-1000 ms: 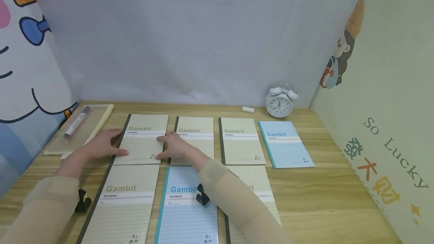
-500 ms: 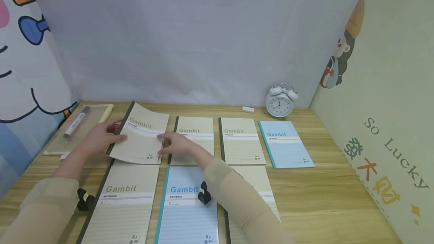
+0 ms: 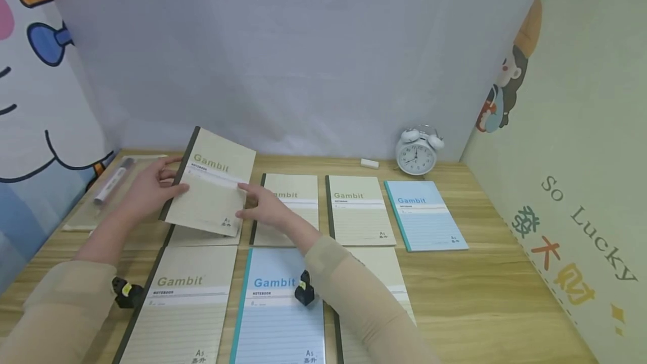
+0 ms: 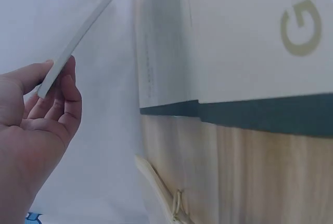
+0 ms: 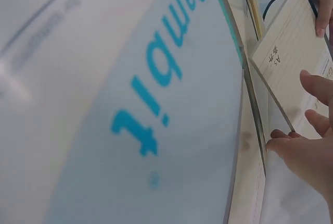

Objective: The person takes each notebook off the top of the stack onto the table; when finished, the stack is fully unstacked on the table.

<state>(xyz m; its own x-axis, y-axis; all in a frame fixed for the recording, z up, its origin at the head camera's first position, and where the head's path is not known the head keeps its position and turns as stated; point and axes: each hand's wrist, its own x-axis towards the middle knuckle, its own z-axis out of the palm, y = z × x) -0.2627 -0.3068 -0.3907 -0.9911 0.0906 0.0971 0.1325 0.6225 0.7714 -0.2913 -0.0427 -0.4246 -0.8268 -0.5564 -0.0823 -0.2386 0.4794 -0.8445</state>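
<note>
A beige Gambit notebook (image 3: 212, 198) with a dark spine is raised and tilted above the back left of the table. At its spine side, my left hand (image 3: 144, 190) grips it with the thumb on the cover; the left wrist view shows the notebook's thin edge (image 4: 78, 39) pinched between thumb and fingers. My right hand (image 3: 268, 205) holds the opposite edge, and in the right wrist view the right hand (image 5: 307, 156) has fingers on both sides of the cover. Another beige notebook (image 3: 202, 236) lies flat beneath the raised one, mostly hidden.
Several more Gambit notebooks lie in two rows, including a blue one (image 3: 283, 324) in front and a blue one (image 3: 427, 215) at right. A white alarm clock (image 3: 417, 153) and white eraser (image 3: 370, 163) stand behind. A mesh pouch (image 3: 83, 215) with a marker (image 3: 113, 184) lies left.
Both hands have lifted the beige notebook off the table, left side first, and tilted it upward. A second beige notebook has come into view beneath it.
</note>
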